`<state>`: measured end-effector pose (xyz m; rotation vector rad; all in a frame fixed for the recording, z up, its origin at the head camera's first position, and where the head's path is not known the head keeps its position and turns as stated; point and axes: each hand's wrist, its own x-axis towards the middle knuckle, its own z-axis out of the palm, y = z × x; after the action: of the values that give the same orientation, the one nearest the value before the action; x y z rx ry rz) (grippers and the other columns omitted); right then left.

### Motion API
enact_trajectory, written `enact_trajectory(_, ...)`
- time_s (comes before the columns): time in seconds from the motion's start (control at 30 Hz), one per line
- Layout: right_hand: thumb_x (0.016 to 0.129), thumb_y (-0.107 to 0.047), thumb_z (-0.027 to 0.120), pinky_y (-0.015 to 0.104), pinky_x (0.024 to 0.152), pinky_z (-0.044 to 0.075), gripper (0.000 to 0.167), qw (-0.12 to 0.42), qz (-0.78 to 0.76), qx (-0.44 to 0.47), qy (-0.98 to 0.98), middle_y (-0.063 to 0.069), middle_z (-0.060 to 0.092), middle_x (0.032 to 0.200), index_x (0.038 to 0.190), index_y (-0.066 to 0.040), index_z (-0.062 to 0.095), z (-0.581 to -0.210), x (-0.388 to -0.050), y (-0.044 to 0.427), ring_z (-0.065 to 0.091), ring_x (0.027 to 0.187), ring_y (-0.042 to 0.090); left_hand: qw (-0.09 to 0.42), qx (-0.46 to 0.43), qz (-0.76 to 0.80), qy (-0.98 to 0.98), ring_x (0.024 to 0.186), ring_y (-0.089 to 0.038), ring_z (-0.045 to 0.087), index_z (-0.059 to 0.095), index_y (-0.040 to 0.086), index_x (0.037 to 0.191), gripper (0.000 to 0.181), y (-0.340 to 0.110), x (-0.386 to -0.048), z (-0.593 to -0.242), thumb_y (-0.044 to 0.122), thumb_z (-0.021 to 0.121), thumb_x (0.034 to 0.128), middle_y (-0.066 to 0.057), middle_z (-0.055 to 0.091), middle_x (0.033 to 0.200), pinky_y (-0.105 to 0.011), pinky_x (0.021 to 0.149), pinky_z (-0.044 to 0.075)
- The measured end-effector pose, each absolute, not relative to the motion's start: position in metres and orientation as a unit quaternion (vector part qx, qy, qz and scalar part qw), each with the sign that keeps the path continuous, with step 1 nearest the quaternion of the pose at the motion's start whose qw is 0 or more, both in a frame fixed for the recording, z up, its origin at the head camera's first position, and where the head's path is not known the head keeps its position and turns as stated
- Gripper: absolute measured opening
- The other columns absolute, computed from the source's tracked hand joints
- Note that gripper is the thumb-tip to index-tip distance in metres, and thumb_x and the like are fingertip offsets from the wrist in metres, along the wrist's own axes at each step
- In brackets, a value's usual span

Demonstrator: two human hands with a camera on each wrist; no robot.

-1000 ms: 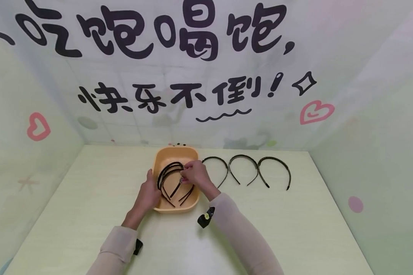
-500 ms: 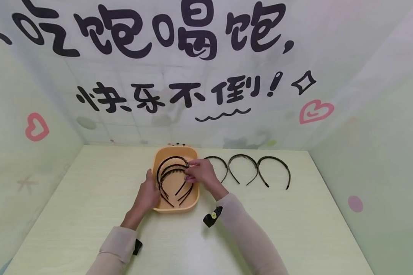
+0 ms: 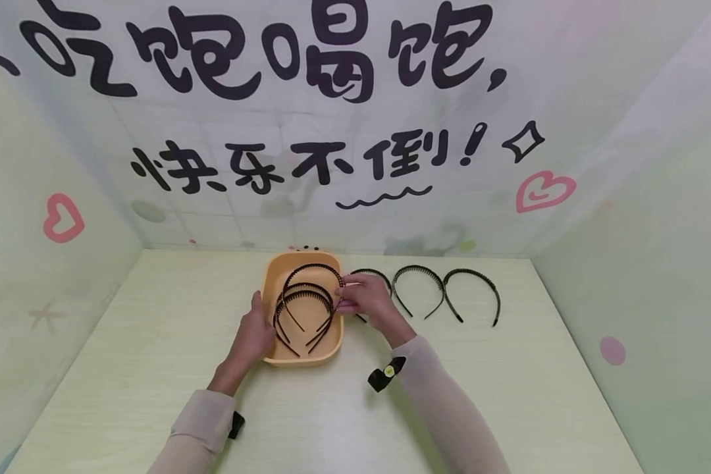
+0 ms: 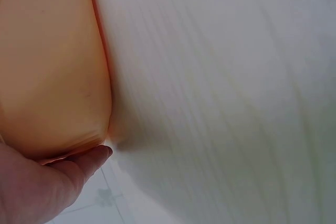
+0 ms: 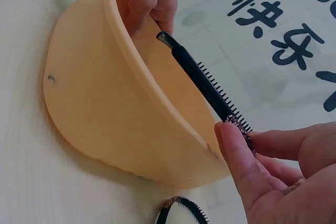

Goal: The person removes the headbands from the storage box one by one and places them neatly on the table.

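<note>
An orange basin (image 3: 302, 363) stands on the table with several black toothed headbands (image 3: 305, 293) lying in it. My left hand (image 3: 255, 336) grips its left wall; in the left wrist view, fingers of this hand (image 4: 42, 190) lie against the basin (image 4: 52, 72). Over the basin's right rim, my right hand (image 3: 372, 301) pinches one end of a headband (image 3: 314, 266) whose arch hangs above the others. Close up in the right wrist view, thumb and fingers of the hand (image 5: 294, 174) hold the glittery part of the black headband (image 5: 202, 82), beside the basin wall (image 5: 115, 93).
Right of the basin, three headbands lie in a row on the pale table (image 3: 486, 395): one partly behind my right hand, a middle one (image 3: 417, 268) and a right one (image 3: 474, 272). A wall with large black writing (image 3: 343, 66) rises behind.
My right hand has moved right, from inside the basin to its right rim, drawing the pinched headband away from the others. My left hand has stayed on the basin.
</note>
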<state>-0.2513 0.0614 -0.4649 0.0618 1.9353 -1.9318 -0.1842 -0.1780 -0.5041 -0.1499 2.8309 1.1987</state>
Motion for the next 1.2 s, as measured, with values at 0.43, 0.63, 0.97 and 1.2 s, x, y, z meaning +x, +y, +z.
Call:
enact_trajectory(0.43,0.094,-0.004,0.062,0.035,0.076,0.059,0.048,0.219,-0.708,0.035,0.670,0.031,0.062,0.125,0.140,0.002,0.051,-0.471,-0.235,0.113,0.071,0.099,0.035,0.046,-0.040,0.394,0.917,0.061,-0.024,0.057,0.001,-0.013,0.152,0.074,-0.170,-0.190,-0.505,-0.010,0.036,0.0873,-0.035,0.064,0.091,-0.033,0.054,0.044)
enact_trajectory(0.63,0.093,-0.004,0.064,0.029,0.072,0.059,0.048,0.222,-0.717,0.051,0.659,0.031,0.061,0.127,0.139,-0.001,0.053,-0.474,-0.226,0.136,0.073,0.092,0.029,0.041,-0.037,0.390,0.919,0.061,-0.025,0.056,0.001,-0.013,0.152,0.075,-0.169,-0.193,-0.504,-0.009,0.037,0.0869,-0.030,0.064,0.083,-0.032,0.054,0.043)
enact_trajectory(0.97,0.092,-0.002,0.063,0.032,0.070,0.059,0.048,0.228,-0.715,0.065,0.658,0.031,0.064,0.122,0.139,0.003,0.050,-0.483,-0.203,0.168,0.074,0.082,0.023,0.049,-0.041,0.391,0.918,0.066,-0.028,0.058,0.000,-0.013,0.152,0.073,-0.170,-0.191,-0.506,-0.008,0.034,0.0885,-0.040,0.062,0.098,-0.034,0.055,0.045)
enact_trajectory(1.2,0.092,-0.003,0.064,0.031,0.070,0.059,0.047,0.225,-0.718,0.075,0.654,0.029,0.066,0.119,0.136,0.005,0.050,-0.492,-0.191,0.182,0.074,0.080,0.021,0.042,-0.047,0.383,0.922,0.077,-0.033,0.060,0.001,-0.013,0.152,0.073,-0.177,-0.188,-0.506,-0.008,0.035,0.0868,-0.045,0.058,0.106,-0.037,0.060,0.047)
